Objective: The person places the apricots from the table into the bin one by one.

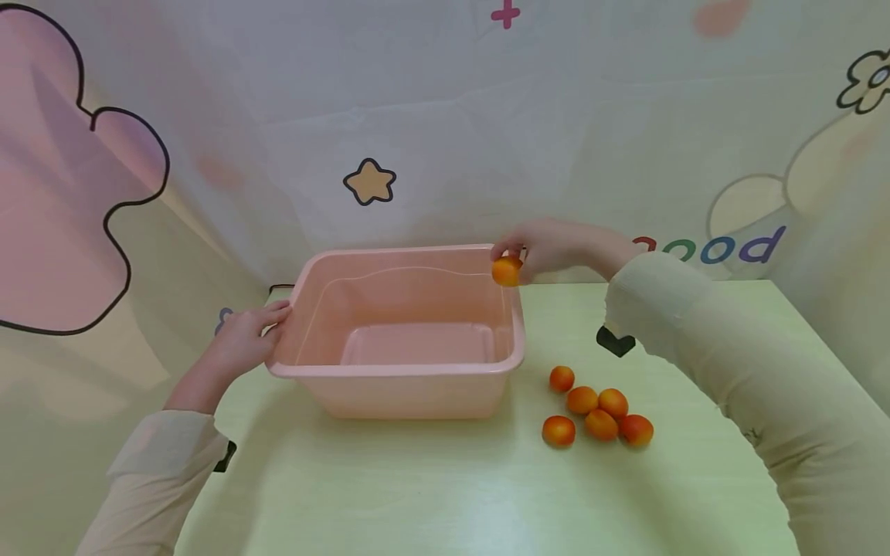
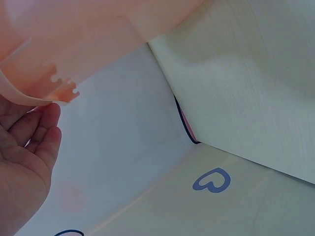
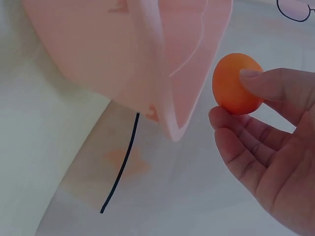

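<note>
A pink plastic basin point(image 1: 410, 390) stands upright on the table, and its visible floor is bare. My left hand point(image 1: 245, 340) grips the basin's left rim; in the left wrist view the fingers point(image 2: 42, 129) curl beneath the rim edge. Over the basin's back right corner, my right hand point(image 1: 549, 245) pinches a smooth, small orange fruit point(image 3: 236, 84) between thumb and fingertips. Several similar orange-red fruits point(image 1: 582, 400) lie loosely grouped on the table, right of the basin and below the right forearm.
The pale table point(image 1: 417, 486) extends in front of the basin and to both sides. Right behind the basin hangs a light printed cloth point(image 1: 445, 154) with a star and letters. Dark heart shapes point(image 1: 615, 341) mark the tabletop near the right sleeve.
</note>
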Demonstrator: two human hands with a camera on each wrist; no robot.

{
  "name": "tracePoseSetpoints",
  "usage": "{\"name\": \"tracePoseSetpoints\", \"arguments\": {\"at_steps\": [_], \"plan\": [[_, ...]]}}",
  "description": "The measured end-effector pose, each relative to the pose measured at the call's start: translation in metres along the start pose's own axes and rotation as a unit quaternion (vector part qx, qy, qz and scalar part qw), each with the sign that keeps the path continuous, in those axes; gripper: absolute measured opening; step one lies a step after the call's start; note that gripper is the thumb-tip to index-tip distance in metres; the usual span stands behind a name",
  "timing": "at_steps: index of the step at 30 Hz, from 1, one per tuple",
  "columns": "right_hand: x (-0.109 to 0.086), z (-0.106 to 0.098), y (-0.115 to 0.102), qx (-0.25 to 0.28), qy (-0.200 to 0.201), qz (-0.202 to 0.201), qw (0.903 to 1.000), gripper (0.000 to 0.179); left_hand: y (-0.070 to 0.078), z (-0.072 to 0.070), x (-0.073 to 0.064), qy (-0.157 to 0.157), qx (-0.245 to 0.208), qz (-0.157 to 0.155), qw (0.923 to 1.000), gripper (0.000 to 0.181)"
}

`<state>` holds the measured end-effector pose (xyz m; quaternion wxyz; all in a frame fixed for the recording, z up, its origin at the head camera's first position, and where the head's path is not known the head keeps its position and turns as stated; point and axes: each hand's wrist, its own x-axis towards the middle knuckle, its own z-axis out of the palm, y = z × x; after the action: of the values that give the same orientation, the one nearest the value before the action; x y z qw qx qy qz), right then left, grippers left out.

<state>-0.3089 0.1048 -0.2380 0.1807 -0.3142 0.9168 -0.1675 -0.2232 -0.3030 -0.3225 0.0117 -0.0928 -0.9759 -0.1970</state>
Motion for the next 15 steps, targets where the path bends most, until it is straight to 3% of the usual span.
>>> {"name": "tracePoseSetpoints", "arguments": {"at_steps": [10, 15], "plan": [[0.032, 0.004, -0.028, 0.002, -0.032, -0.016, 0.9994, 0.046, -0.001, 0.0, 0.0, 0.001, 0.0, 0.003, 1.0, 0.042], [0.048, 0.009, -0.039, 0.006, -0.038, 0.0, 0.9993, 0.046, -0.002, 0.001, 0.001, 0.002, 0.004, 0.004, 1.0, 0.042]]}}
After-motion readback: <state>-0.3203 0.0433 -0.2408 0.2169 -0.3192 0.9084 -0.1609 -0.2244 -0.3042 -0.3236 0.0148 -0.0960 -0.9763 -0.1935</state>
